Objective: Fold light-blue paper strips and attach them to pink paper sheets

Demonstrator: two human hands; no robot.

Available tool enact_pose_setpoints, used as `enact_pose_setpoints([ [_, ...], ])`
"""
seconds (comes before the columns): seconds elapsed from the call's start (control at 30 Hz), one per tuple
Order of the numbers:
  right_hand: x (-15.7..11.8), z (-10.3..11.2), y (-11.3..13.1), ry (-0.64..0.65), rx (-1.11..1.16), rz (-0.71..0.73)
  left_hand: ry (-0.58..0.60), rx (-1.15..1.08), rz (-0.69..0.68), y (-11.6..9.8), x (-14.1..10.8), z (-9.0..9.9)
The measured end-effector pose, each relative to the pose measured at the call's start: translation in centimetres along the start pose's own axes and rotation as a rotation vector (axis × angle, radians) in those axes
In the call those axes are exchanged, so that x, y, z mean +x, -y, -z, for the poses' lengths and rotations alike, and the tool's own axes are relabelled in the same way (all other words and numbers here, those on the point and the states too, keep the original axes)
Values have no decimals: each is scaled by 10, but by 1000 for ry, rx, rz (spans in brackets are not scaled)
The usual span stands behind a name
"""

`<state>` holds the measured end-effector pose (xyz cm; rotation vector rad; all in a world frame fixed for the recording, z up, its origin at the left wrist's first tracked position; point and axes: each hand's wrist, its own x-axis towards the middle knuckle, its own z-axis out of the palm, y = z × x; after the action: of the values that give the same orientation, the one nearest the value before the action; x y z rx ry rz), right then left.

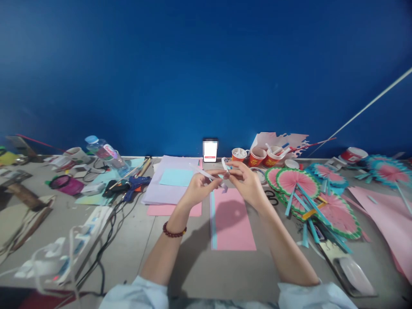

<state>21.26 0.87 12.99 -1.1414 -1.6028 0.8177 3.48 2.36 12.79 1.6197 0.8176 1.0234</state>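
Both my hands are raised over the middle of the table, fingertips close together. My left hand (201,187) is closed in a pinch on a narrow white strip (206,173), whose lower end hangs by the fingers. My right hand (247,181) pinches a curled white strip (224,163) that loops up above its fingertips. Whether these are one strip or two, I cannot tell. Below them on the table lies a pink paper sheet (234,223) with a light blue strip (213,227) along its left edge.
Lavender sheets (157,184) with a blue paper (175,177) lie left. A glue gun (137,187), bottle (111,156) and power strip (86,236) stand farther left. A phone (210,151) leans at the back. Paper cups (257,157), watermelon-coloured fans (298,182) and a mouse (355,274) are right.
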Motion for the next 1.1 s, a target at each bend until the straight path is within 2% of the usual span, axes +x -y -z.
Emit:
enact_pose_setpoints([
  [0.17, 2, -1, -2, -43, 67, -48, 42, -137, 18, -3, 0, 3],
  [0.3, 5, -2, -2, -73, 106, -81, -26, -157, 80, -2, 0, 6],
  [0.4, 7, -2, -5, -77, 130, -128, -31, -167, 100, -2, 0, 6],
  [0.53, 10, -2, -9, -98, 302, -229, -103, -226, 81, 0, 0, 8],
  [0.63, 10, -5, -7, -36, 471, -263, -169, -235, 66, 2, 0, 10],
  [0.73, 7, -10, -2, 102, 571, -255, -173, -198, 44, 4, 2, 12],
  [0.8, 5, -13, 1, 150, 585, -244, -173, -162, 40, 5, 2, 13],
  [0.93, 3, -16, 0, 177, 554, -239, -203, -147, 70, 4, 3, 10],
  [1.1, 3, -17, -3, 127, 548, -220, -271, -206, 147, 7, 5, -3],
])
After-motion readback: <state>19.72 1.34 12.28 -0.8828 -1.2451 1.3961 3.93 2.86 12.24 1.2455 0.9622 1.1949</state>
